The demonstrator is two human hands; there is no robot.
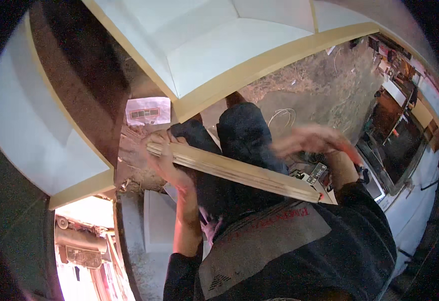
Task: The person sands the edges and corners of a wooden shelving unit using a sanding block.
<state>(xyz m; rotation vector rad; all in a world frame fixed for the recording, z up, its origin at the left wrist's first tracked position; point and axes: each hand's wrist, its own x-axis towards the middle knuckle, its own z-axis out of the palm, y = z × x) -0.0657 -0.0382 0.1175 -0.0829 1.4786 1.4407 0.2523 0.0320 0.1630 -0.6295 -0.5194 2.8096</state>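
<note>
A long pale wooden board [239, 173] with layered edges slants across my lap, from the left down toward the right. My left hand [163, 156] is closed round its far left end. The near right end lies by my torso, with a small red spot at its corner. My right hand [310, 140] is raised above the board's right half, apart from it. Motion smears its fingers, and I cannot make out anything in them. A dark block with pale markings [318, 173] lies beneath my right forearm, among small items partly hidden by it.
A white panelled piece with wooden edging [219, 95] hangs over the far side, and another white panel [44, 145] stands left. A printed sheet [165, 110] lies beyond my left hand. A thin wire loop [282, 111] rests on the floor. Dark framed boards [395, 145] stand at right.
</note>
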